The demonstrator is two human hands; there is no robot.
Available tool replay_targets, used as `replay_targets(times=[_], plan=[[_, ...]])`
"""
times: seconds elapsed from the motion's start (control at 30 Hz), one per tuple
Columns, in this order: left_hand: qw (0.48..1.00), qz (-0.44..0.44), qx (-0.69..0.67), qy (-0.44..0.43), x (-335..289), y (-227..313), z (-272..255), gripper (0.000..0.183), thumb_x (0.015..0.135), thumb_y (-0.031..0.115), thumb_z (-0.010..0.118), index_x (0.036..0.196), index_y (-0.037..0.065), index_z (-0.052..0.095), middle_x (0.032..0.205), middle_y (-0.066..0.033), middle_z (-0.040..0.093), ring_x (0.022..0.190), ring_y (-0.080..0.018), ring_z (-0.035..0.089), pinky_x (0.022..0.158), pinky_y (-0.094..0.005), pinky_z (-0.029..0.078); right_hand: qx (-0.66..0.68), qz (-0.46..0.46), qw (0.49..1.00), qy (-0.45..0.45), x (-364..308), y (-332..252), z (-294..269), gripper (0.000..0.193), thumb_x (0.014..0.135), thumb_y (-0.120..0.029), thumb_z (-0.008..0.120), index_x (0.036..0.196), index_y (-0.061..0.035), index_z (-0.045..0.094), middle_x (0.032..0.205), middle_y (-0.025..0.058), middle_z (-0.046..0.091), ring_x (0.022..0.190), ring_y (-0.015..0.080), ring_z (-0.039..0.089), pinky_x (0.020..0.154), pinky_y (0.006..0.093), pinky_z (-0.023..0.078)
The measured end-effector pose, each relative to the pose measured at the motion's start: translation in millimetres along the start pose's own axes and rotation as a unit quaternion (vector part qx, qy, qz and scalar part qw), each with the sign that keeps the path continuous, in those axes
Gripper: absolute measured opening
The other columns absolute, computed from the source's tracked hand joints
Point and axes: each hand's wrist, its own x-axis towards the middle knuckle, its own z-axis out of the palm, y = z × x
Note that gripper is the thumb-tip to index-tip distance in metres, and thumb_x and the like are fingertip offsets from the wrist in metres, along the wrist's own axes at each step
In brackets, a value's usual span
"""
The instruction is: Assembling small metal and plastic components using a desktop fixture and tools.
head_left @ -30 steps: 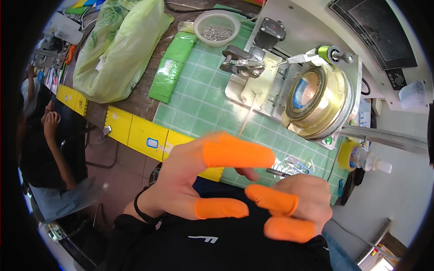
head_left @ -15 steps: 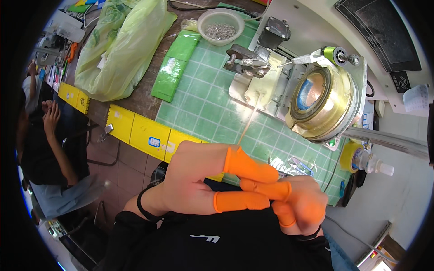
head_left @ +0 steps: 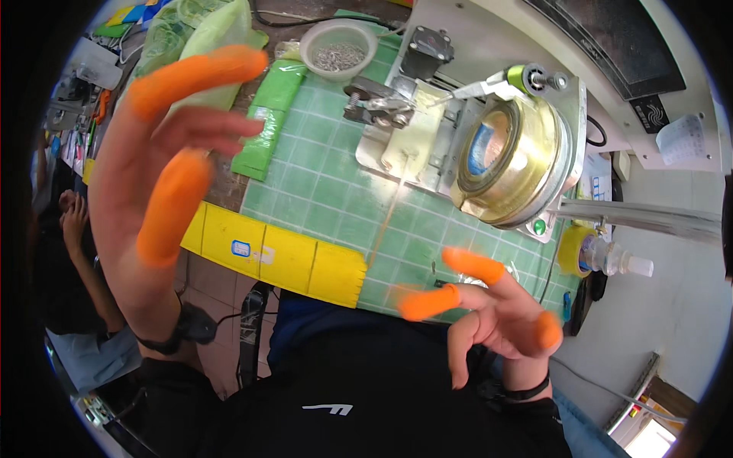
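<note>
Orange finger cots on the left hand (head_left: 156,175) and right hand (head_left: 489,320), pale green cutting mat (head_left: 321,191) ruled in a lighter square grid, yellow strip (head_left: 275,256) along the bench's near edge, brass-gold ring (head_left: 511,160) with a blue centre, bright green packet (head_left: 271,114), translucent green bag (head_left: 183,38), white bowl (head_left: 340,49) of grey screws, black sleeves

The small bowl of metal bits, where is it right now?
In the head view the bowl sits at the top of the bench, just left of the brass-ringed machine, beyond the raised left hand.

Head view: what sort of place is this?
Probably a factory assembly bench: a brass-coloured ring fixture on a metal machine, a green grid cutting mat, a bowl of small metal parts, and orange finger cots on both hands.
</note>
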Motion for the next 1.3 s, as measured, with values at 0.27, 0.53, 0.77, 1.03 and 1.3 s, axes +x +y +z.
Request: replay_targets(times=[0.27, 0.53, 0.77, 1.03, 1.3], plan=[[0.955, 0.164, 0.182, -0.167, 83, -21, 35, 0.022, 0.085, 0.002, 0.074, 0.107, 0.004, 0.071, 0.098, -0.0093, 0.067, 0.086, -0.0243, 0.066, 0.071, -0.0363, 0.049, -0.691, -0.112, 0.646, 0.303, -26, 24, -23, 0.023, 0.084, -0.015, 0.083, 0.102, -0.0023, 0.076, 0.065, 0.0082, 0.058, 0.052, 0.0157, 0.050, 0.052, 0.0299, 0.040], [0.953, 0.194, 0.134, -0.191, 89, -38, 55, 0.021, 0.085, 0.005, 0.075, 0.107, 0.004, 0.071, 0.090, -0.0120, 0.063, 0.084, -0.0334, 0.063, 0.069, -0.0409, 0.049, -0.732, -0.051, 0.528, 0.427, -21, 19, -24, 0.019, 0.082, -0.016, 0.085, 0.092, -0.0033, 0.074, 0.062, 0.0061, 0.049, 0.052, 0.0175, 0.044, 0.051, 0.0331, 0.036], [0.951, 0.202, 0.141, -0.188, 84, -40, 55, 0.029, 0.084, 0.001, 0.074, 0.112, 0.004, 0.073, 0.093, -0.0127, 0.064, 0.085, -0.0344, 0.063, 0.070, -0.0398, 0.049, -0.609, -0.266, 0.727, 0.171, 43, 22, -5, 0.041, 0.085, 0.000, 0.077, 0.125, -0.0031, 0.068, 0.078, 0.0051, 0.052, 0.065, 0.0153, 0.051, 0.059, 0.0306, 0.043], [0.953, 0.187, 0.126, -0.205, 81, -39, 52, 0.028, 0.086, 0.003, 0.071, 0.114, 0.004, 0.073, 0.093, -0.0133, 0.064, 0.086, -0.0356, 0.063, 0.071, -0.0400, 0.049, -0.292, -0.406, 0.829, 0.250, 160, 39, -3, 0.056, 0.105, -0.011, 0.056, 0.155, -0.0047, 0.031, 0.100, 0.0005, 0.045, 0.081, 0.0080, 0.044, 0.076, 0.0241, 0.041], [0.937, 0.212, 0.135, -0.242, 116, -31, 46, 0.024, 0.089, 0.004, 0.071, 0.113, 0.002, 0.072, 0.095, -0.0125, 0.068, 0.091, -0.0318, 0.066, 0.078, -0.0381, 0.052, -0.220, -0.490, 0.796, 0.278, 185, 36, -12, 0.019, 0.111, -0.015, 0.048, 0.128, -0.0078, 0.049, 0.102, -0.0004, 0.047, 0.082, 0.0085, 0.043, 0.077, 0.0280, 0.041]])
